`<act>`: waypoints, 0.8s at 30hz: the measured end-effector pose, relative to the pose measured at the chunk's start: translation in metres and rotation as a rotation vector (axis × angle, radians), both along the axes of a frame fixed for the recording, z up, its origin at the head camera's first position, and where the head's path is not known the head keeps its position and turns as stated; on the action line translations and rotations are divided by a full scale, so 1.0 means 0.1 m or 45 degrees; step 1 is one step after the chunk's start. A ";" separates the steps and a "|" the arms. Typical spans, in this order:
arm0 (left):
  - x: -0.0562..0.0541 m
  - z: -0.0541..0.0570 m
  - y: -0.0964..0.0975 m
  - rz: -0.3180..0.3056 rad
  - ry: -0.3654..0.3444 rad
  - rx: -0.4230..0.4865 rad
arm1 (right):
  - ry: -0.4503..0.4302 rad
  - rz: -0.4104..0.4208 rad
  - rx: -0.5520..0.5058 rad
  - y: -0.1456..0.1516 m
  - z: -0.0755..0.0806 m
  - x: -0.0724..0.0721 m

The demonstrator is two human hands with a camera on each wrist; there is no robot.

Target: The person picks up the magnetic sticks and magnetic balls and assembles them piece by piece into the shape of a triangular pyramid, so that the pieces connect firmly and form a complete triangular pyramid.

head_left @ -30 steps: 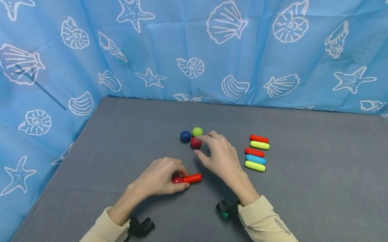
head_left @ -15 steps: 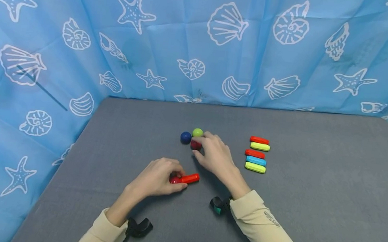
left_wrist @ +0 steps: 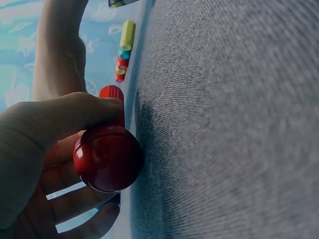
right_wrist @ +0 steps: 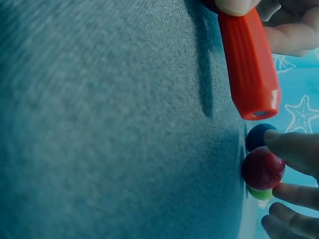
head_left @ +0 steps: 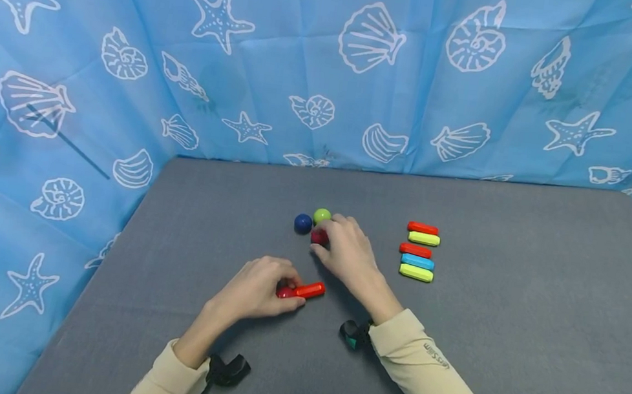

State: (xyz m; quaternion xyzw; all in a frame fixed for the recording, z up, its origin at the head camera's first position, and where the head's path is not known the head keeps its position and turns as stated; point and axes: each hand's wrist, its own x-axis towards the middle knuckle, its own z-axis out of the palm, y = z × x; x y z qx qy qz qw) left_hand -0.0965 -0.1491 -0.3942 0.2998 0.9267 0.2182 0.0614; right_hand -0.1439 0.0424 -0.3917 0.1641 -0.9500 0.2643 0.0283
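Note:
My left hand point(head_left: 261, 287) pinches a red magnetic stick point(head_left: 311, 290) just above the grey table. A red ball point(left_wrist: 108, 158) meets the near end of that stick, close under the left thumb. A metal dot shows in the stick's free end in the right wrist view. Farther off, my right hand point(head_left: 348, 250) has thumb and index finger on either side of a darker red ball point(right_wrist: 263, 168) and appears to pinch it. Beside this ball sit a blue ball point(head_left: 302, 223) and a green ball point(head_left: 322, 216), forming a tight cluster.
To the right of the right hand lie several short sticks: red point(head_left: 422, 227), yellow point(head_left: 424, 238), another red point(head_left: 415, 250), blue point(head_left: 417, 260) and another yellow point(head_left: 416, 273). A blue curtain point(head_left: 284, 63) with white shells borders the table point(head_left: 514, 310) behind and at the sides.
My right hand has moved slightly left, and its thumb and index finger have closed in on the darker red ball. My left hand keeps its grip on the red stick, almost still.

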 end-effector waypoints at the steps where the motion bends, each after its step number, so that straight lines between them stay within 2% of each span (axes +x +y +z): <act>1: 0.00 0.00 0.00 -0.002 -0.003 0.000 | 0.016 -0.005 -0.021 0.00 -0.01 0.00; 6: 0.00 0.00 0.00 -0.007 -0.009 -0.005 | 0.048 -0.029 -0.069 0.01 -0.03 0.00; 11: 0.00 -0.01 0.00 -0.002 -0.010 0.002 | 0.013 -0.012 -0.060 0.02 -0.05 0.01; 15: 0.00 -0.01 0.00 0.009 -0.020 0.009 | -0.086 -0.013 -0.102 0.04 -0.03 0.02; 24: -0.02 -0.03 0.00 0.011 0.004 0.010 | -0.307 0.005 -0.076 0.16 0.03 0.07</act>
